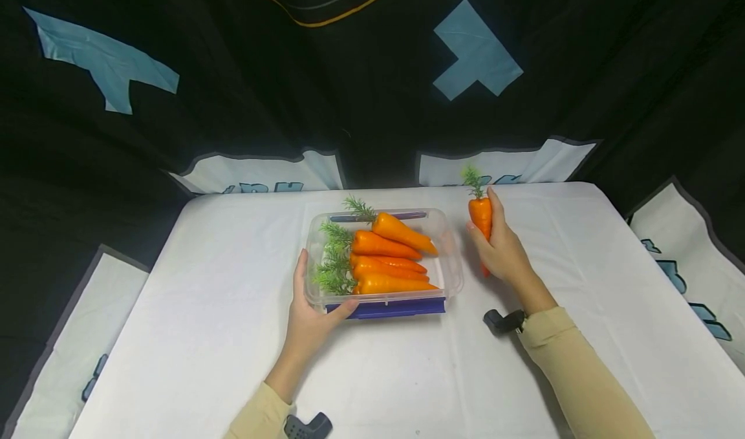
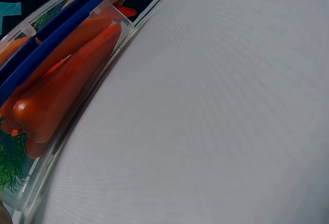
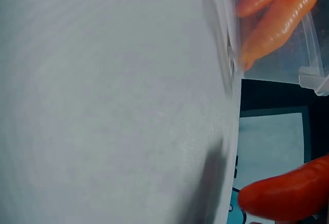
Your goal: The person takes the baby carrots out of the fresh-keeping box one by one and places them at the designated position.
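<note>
Pinching one orange carrot (image 1: 480, 213) between thumb and fingers, the right hand (image 1: 502, 250) holds it to the right of a clear container (image 1: 454, 264), apart from it; the carrot stands nearly upright, its one green top (image 1: 473, 178) uppermost and its tip pointing down; whether that tip touches the white cloth (image 1: 233, 264) I cannot tell; the left hand (image 1: 310, 322) grasps the container's near left corner, fingers along the left side and thumb at the front edge.

At least five carrots (image 1: 390, 284) lie side by side in that single container, tips toward the right; their leafy tops (image 1: 334, 258) bunch at the left and overlap too much for a sure count, though one sprig (image 1: 359, 207) sticks out separately over the far rim; two blue strips show on the container in the head view, one front strip (image 1: 387, 308) and one back strip (image 1: 378, 217).

Two beige sleeves (image 1: 576, 368) reach in, one per arm; two black wrist devices (image 1: 503, 322) show, one at each cuff; behind the table hangs black fabric (image 1: 349, 90) bearing two large light-blue shapes (image 1: 478, 54).
</note>
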Tool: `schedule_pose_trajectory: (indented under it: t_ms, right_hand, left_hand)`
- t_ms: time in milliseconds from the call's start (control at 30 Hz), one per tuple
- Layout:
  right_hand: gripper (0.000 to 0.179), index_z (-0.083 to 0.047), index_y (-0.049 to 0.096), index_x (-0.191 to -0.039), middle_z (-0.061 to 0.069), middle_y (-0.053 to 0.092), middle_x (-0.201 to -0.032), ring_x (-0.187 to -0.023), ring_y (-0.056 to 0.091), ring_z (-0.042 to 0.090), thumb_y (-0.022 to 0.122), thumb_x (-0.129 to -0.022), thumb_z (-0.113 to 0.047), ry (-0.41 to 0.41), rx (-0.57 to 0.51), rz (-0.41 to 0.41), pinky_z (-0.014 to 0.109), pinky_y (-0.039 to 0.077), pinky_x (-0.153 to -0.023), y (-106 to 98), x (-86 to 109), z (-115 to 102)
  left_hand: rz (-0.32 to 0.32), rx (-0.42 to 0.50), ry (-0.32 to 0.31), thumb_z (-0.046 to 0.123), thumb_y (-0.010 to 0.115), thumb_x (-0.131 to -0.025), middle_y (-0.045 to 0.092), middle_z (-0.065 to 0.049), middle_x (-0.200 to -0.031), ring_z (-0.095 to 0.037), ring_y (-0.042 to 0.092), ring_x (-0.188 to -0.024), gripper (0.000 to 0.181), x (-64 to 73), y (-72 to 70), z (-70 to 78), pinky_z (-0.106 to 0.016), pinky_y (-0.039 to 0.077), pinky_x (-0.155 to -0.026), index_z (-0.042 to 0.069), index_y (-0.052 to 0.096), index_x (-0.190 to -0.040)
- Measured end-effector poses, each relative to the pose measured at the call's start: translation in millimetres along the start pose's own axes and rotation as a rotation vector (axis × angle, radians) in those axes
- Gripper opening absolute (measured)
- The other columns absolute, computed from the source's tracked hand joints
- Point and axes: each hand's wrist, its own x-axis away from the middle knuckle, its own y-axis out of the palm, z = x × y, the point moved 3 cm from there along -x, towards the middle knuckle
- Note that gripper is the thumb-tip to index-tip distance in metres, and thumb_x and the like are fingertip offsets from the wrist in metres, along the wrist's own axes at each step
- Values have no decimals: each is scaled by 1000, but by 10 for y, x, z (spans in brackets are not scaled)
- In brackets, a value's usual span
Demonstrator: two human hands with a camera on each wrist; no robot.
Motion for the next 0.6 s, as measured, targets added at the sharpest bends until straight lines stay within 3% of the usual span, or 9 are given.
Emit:
schedule_pose_trajectory:
  t_ms: [333,600]
  right_hand:
    - [79,-33,-4,-159,31,50,-138,-112,58,49,50,-102,-41,47,-39,-12,68,43,-100,80,-29,145]
    - [79,-31,-6,-160,31,48,-141,-117,56,50,45,-102,-47,68,-39,-7,68,40,-104,132,-51,206]
  left_hand:
    - [-5,2,-2,25,88,-75,9,9,-167,-23,16,-154,118,0,1,15,-60,22,-122,46,5,-156]
    - [-7,-1,-6,23,88,-74,8,8,-167,-24,15,-154,120,-10,-4,3,-60,22,-122,44,4,-157]
